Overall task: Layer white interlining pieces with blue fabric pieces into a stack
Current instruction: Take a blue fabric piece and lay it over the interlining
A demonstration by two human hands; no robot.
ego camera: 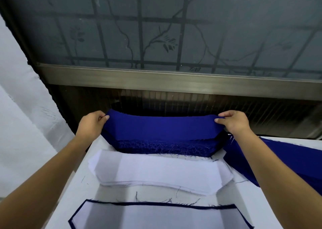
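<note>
A long blue fabric piece (162, 126) is lifted by its two far corners above a pile of blue fabric pieces (162, 146) with frayed edges. My left hand (92, 123) pinches the left corner and my right hand (233, 121) pinches the right corner. In front of that pile lies a pile of white interlining pieces (160, 173). Nearest me sits the layered stack (156, 216), with a white interlining piece on top and a blue edge showing around it.
All piles rest on a white table (83, 185). More blue fabric (282, 160) drapes over the table at the right. A dark slatted panel and a metal window sill (174, 78) stand right behind the blue pile. White cloth hangs at the left.
</note>
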